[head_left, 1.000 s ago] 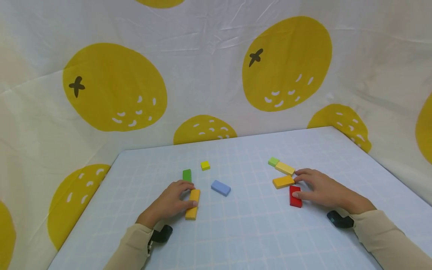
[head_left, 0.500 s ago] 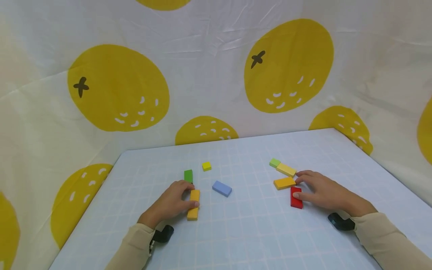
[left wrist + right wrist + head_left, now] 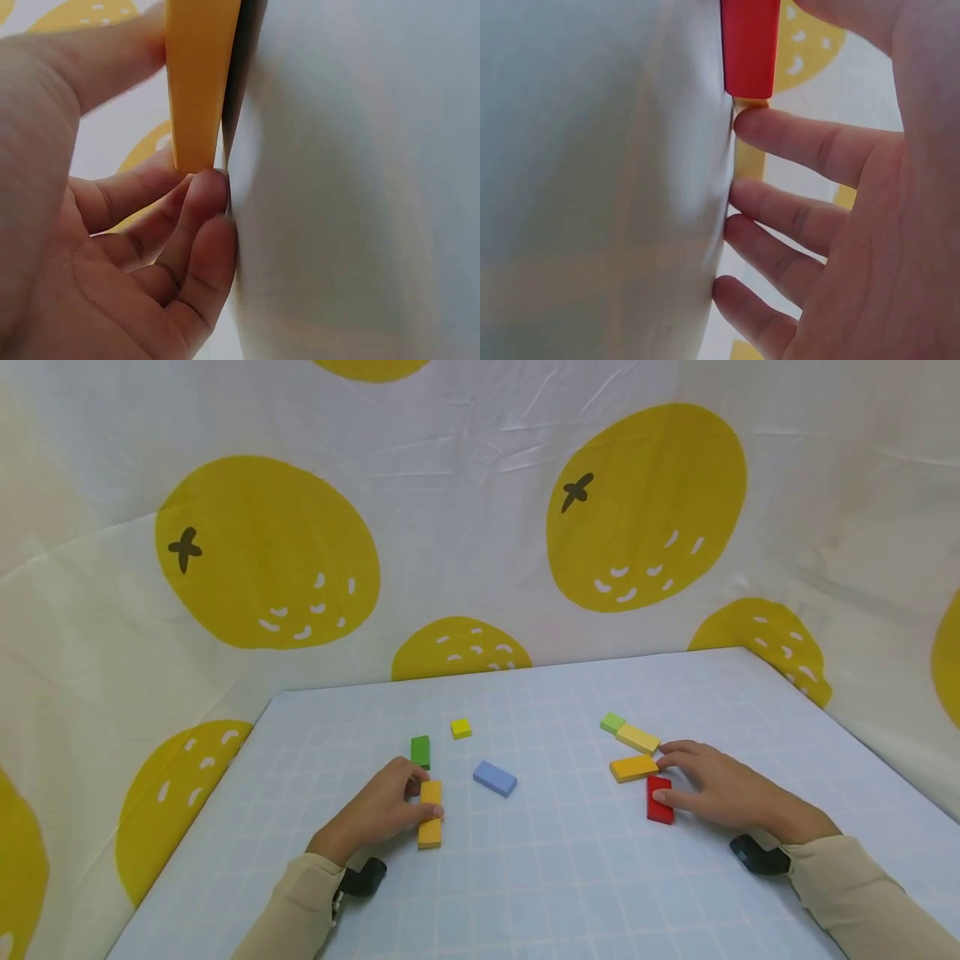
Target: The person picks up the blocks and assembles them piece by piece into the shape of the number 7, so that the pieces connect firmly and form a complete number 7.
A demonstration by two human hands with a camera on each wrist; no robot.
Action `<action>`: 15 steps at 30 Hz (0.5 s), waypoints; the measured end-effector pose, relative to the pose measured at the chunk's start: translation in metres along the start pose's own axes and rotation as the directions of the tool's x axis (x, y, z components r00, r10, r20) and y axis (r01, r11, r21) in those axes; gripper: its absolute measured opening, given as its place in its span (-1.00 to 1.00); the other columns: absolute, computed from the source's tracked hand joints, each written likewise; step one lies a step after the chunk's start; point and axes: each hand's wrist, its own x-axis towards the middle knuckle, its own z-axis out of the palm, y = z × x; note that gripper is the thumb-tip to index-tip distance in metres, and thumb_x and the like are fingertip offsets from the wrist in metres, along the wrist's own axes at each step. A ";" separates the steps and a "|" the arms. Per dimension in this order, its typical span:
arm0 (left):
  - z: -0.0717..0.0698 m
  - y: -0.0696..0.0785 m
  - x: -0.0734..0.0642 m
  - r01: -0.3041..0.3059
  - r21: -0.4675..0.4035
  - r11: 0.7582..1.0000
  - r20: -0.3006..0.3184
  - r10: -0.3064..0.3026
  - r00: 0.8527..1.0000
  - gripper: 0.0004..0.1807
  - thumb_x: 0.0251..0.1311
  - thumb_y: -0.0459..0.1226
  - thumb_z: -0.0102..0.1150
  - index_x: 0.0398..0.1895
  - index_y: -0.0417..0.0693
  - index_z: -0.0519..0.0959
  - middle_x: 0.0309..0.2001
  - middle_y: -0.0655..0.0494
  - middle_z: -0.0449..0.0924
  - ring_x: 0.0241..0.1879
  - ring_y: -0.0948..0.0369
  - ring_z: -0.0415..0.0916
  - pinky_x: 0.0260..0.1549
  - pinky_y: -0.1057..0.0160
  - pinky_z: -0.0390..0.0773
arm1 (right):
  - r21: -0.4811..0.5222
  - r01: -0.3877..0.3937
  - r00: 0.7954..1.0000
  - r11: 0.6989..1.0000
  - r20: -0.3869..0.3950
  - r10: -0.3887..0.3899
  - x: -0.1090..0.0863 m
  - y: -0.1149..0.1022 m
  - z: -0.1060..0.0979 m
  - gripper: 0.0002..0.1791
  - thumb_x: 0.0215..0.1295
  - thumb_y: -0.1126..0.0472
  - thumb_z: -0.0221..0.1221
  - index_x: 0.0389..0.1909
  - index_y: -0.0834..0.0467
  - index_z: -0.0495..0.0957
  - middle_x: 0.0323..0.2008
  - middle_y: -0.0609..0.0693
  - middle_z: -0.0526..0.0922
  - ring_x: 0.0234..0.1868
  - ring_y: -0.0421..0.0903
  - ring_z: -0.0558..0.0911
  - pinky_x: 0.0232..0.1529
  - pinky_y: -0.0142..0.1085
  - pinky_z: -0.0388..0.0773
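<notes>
My left hand [image 3: 385, 807] is at two orange blocks [image 3: 431, 792] lying end to end. Its thumb lies across them near their joint, and the curled fingers meet the far end of the orange block [image 3: 199, 90] in the left wrist view. A green block [image 3: 420, 752] lies just beyond those fingers. My right hand [image 3: 716, 785] rests with its thumb on a red block [image 3: 660, 810]. Its other fingers are extended and spread on the table, the index at the red block's end [image 3: 750, 56] in the right wrist view, near another orange block [image 3: 632, 768].
A blue block [image 3: 494, 778] lies between the hands, with a small yellow block [image 3: 461, 728] farther back. A pale yellow block [image 3: 637, 739] touches a light green one [image 3: 612, 722] at right. The checked table [image 3: 510, 877] meets a patterned curtain [image 3: 465, 527] behind.
The left fingers have drawn in a little, and the two orange blocks now lie straighter in line. The right hand holds its place on the red block. The head view has shifted slightly.
</notes>
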 end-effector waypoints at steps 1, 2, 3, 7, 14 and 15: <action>0.000 0.000 0.000 0.000 -0.009 1.000 -0.002 0.000 1.000 -0.40 0.06 0.02 0.50 0.06 -0.09 0.53 -0.15 0.15 0.44 -0.17 0.19 0.40 -0.13 0.16 0.51 | 0.002 0.002 1.000 1.000 -0.001 -0.002 0.000 0.000 0.000 -0.33 0.18 -0.36 0.26 0.12 0.04 0.60 0.32 0.21 0.40 0.28 0.26 0.37 0.15 0.33 0.39; 0.000 0.000 0.000 0.002 -0.015 1.000 -0.003 -0.002 1.000 -0.41 0.06 0.01 0.50 0.06 -0.09 0.53 -0.16 0.15 0.44 -0.18 0.19 0.41 -0.15 0.17 0.51 | 0.004 0.003 1.000 1.000 -0.002 -0.003 0.000 0.000 0.000 -0.34 0.19 -0.36 0.26 0.12 0.04 0.60 0.32 0.21 0.40 0.28 0.26 0.36 0.15 0.33 0.38; 0.000 0.000 0.000 0.002 -0.021 1.000 -0.005 -0.002 1.000 -0.42 0.07 0.01 0.50 0.05 -0.09 0.53 -0.17 0.15 0.44 -0.19 0.19 0.41 -0.16 0.17 0.51 | 0.006 0.004 1.000 1.000 -0.002 -0.004 0.000 0.001 0.000 -0.34 0.19 -0.36 0.26 0.12 0.04 0.60 0.32 0.21 0.40 0.28 0.26 0.36 0.15 0.33 0.39; 0.000 0.000 0.000 0.002 -0.034 0.999 -0.001 -0.002 1.000 -0.45 0.07 0.00 0.50 0.04 -0.06 0.54 -0.19 0.16 0.46 -0.20 0.19 0.41 -0.16 0.18 0.50 | 0.013 0.009 1.000 1.000 -0.001 -0.009 0.000 0.001 0.000 -0.35 0.21 -0.35 0.25 0.11 0.04 0.60 0.32 0.20 0.40 0.28 0.25 0.36 0.16 0.33 0.38; -0.002 -0.001 -0.001 -0.008 -0.020 1.000 0.009 0.008 1.000 -0.46 0.08 0.03 0.49 0.04 -0.01 0.55 -0.20 0.18 0.45 -0.21 0.20 0.40 -0.19 0.20 0.48 | 0.017 0.009 1.000 1.000 -0.001 -0.009 -0.001 0.001 -0.001 -0.37 0.22 -0.34 0.25 0.11 0.04 0.59 0.32 0.20 0.40 0.28 0.25 0.36 0.16 0.34 0.37; -0.003 -0.001 -0.001 -0.014 -0.020 1.000 0.011 0.014 1.000 -0.46 0.08 0.02 0.48 0.05 -0.01 0.56 -0.19 0.18 0.45 -0.20 0.20 0.40 -0.19 0.20 0.48 | 0.019 0.007 1.000 1.000 -0.001 -0.007 -0.001 0.000 -0.001 -0.36 0.22 -0.34 0.25 0.11 0.04 0.59 0.32 0.21 0.40 0.28 0.25 0.36 0.16 0.34 0.37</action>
